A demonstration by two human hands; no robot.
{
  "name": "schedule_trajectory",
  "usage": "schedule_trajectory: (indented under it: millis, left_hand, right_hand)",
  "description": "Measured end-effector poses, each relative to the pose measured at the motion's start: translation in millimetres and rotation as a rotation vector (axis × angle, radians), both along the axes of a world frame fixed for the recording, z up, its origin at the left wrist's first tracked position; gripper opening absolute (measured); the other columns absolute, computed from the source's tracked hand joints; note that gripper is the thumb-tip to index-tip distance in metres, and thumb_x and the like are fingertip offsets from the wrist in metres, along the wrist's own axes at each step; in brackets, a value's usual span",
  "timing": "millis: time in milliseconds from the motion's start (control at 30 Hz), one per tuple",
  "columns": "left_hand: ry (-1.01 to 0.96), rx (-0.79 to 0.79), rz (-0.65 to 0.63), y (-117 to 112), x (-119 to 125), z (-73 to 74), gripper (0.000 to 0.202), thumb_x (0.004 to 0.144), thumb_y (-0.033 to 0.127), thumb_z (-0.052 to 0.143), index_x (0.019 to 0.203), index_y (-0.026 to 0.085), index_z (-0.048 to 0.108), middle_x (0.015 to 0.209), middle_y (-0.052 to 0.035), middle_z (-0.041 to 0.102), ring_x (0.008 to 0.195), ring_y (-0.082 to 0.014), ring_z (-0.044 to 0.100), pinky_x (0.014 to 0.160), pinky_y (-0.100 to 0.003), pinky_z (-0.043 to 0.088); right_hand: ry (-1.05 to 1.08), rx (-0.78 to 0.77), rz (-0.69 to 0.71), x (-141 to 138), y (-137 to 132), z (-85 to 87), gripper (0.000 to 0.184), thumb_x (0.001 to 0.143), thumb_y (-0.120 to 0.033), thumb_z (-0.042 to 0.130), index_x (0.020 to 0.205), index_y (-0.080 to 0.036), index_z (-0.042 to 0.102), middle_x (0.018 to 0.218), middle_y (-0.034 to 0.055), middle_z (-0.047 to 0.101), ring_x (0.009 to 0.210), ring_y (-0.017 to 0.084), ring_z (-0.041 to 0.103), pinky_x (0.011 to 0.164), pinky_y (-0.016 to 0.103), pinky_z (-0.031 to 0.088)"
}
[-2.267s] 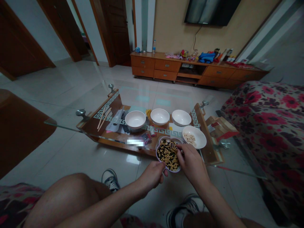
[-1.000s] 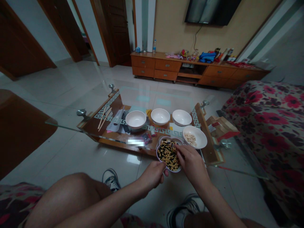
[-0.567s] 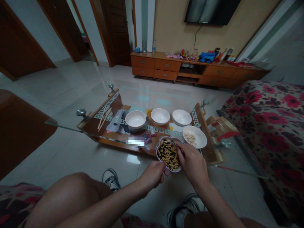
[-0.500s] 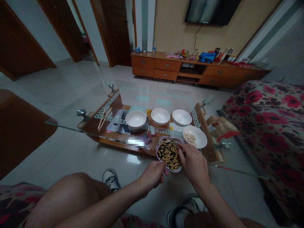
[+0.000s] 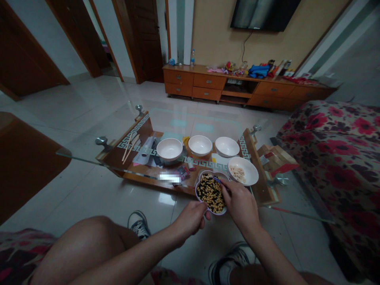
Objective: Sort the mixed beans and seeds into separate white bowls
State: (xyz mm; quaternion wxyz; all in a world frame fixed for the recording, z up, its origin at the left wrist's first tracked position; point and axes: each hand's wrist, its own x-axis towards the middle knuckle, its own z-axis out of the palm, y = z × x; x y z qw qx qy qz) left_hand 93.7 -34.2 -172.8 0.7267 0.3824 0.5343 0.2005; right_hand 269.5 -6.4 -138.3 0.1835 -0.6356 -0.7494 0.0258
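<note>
A flower-shaped bowl (image 5: 196, 187) with a pale purple rim is full of mixed yellow and black beans (image 5: 211, 194). It sits at the near edge of the glass table. My left hand (image 5: 192, 218) is closed on the near left side of its rim, thumb on top. Over the bowl's right side, my right hand (image 5: 241, 200) pinches a thin bluish-purple tool (image 5: 217, 179); its kind is unclear, and its tip is at the beans. Just beyond that hand stands a white bowl (image 5: 251, 174) holding some pale pieces (image 5: 237, 173).
Three white bowls (image 5: 170, 149) stand in a row further back on the glass table (image 5: 142, 174). A pair of wooden chopsticks (image 5: 130, 149) lies at the left. Papers and small packets show under the glass. A paper bag (image 5: 279, 158) is beyond the right end.
My right hand has shifted slightly, and more of the bluish-purple tool shows past its fingertips. My left hand and the bowls have stayed put.
</note>
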Motion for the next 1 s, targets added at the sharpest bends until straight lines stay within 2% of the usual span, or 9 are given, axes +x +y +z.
schedule_trajectory:
  millis: [433,667,1000]
  left_hand:
    - [-0.001,0.013,-0.012,0.8,0.5,-2.9,0.044,0.091,0.051,0.036,0.069,0.019,0.054,0.040,0.0050,0.041,0.031,-0.0077,0.025,0.036,-0.021,0.016]
    - [0.023,0.004,-0.004,1.5,0.9,2.1,0.042,0.092,0.049,0.036,0.069,0.019,0.055,0.041,0.0047,0.042,0.031,-0.0074,0.024,0.037,-0.021,0.016]
    - [0.019,-0.004,-0.001,0.8,-1.1,2.8,0.041,0.090,0.049,0.038,0.069,0.019,0.055,0.042,0.0045,0.042,0.032,-0.0075,0.026,0.038,-0.021,0.017]
  right_hand:
    - [-0.121,0.030,0.023,-0.4,-1.9,3.6,0.027,0.091,-0.020,0.055,0.109,-0.024,0.074,0.089,0.0045,0.076,0.079,0.019,0.068,0.071,0.030,0.047]
    - [-0.112,0.044,0.033,-1.6,-3.1,9.6,0.026,0.091,-0.020,0.054,0.108,-0.024,0.074,0.089,0.0040,0.076,0.079,0.019,0.068,0.070,0.029,0.047]
    - [-0.095,0.161,0.022,5.2,-5.7,18.6,0.030,0.091,-0.023,0.050,0.109,-0.025,0.074,0.088,0.0043,0.076,0.075,0.018,0.068,0.066,0.029,0.047]
